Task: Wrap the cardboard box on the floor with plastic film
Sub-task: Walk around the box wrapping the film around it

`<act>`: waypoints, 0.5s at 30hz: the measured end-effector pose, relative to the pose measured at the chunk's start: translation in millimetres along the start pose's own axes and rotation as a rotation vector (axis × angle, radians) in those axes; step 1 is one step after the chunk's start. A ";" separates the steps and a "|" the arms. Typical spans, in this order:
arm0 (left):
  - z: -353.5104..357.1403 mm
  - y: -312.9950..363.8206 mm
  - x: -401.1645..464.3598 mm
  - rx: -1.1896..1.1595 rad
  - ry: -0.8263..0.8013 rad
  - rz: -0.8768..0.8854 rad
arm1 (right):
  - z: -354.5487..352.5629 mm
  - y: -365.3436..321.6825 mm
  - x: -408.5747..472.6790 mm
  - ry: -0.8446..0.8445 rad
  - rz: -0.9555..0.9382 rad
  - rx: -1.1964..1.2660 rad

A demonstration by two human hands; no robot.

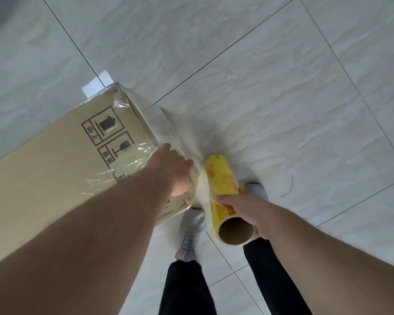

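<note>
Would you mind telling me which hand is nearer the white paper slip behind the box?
Left. The left hand rests on the cardboard box's wrapped end, nearer the paper slip; the right hand grips the yellow film roll, farther away.

The cardboard box (pixel 55 160) was plain tan, printed with black handling symbols in black-lined squares. The plastic film (pixel 159 123) over its end was clear with white glints. The roll (pixel 223 180) was bright yellow with orange markings and a brown core. The floor (pixel 259 76) was pale grey marbled tile with dark joints. The shoes (pixel 190 233) were grey, the trousers (pixel 187 289) black.
</note>
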State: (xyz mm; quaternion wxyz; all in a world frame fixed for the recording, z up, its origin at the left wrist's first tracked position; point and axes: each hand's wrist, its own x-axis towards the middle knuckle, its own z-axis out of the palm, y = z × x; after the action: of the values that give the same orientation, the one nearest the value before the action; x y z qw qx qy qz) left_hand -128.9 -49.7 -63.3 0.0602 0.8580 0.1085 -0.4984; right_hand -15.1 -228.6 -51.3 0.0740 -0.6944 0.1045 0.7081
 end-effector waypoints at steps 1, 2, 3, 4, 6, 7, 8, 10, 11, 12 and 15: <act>1.7 1.2 -0.7 0.000 -0.006 0.000 | -1.5 2.0 -0.3 0.020 0.002 -0.078; 2.8 1.9 -1.1 0.011 -0.011 0.002 | -2.3 2.8 -0.8 0.023 0.021 -0.124; 2.6 1.6 0.0 0.031 -0.018 0.005 | -1.8 0.4 -3.8 0.005 0.039 -0.162; 0.5 1.2 0.6 0.051 -0.027 0.009 | -0.7 -3.7 -7.0 -0.018 0.041 -0.200; -3.8 2.5 -3.4 0.054 -0.027 0.044 | 9.6 -10.0 -6.3 -0.075 0.016 -0.294; -4.8 4.5 -6.2 0.024 -0.013 0.071 | 17.8 -13.2 -8.3 -0.092 -0.004 -0.303; -3.9 8.4 -9.3 -0.008 -0.007 0.098 | 27.3 -15.8 -9.6 -0.106 -0.013 -0.287; 1.1 20.5 -16.1 0.002 0.010 0.169 | 46.4 -9.5 -5.9 -0.115 -0.036 -0.138; 3.7 24.9 -18.0 0.030 0.027 0.197 | 55.5 -4.7 -3.0 -0.124 -0.008 -0.041; 6.7 27.7 -19.0 0.053 0.046 0.210 | 62.9 3.4 7.7 -0.111 0.046 0.075; 12.3 28.6 -18.5 0.077 0.058 0.207 | 76.3 35.2 23.6 -0.072 0.165 0.508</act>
State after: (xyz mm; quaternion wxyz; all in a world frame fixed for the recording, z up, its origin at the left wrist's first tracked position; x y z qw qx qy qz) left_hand -141.0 -82.4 -53.5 0.0753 0.8803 0.0017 -0.4683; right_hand -98.4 -244.5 -72.2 0.1918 -0.6171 0.3325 0.6868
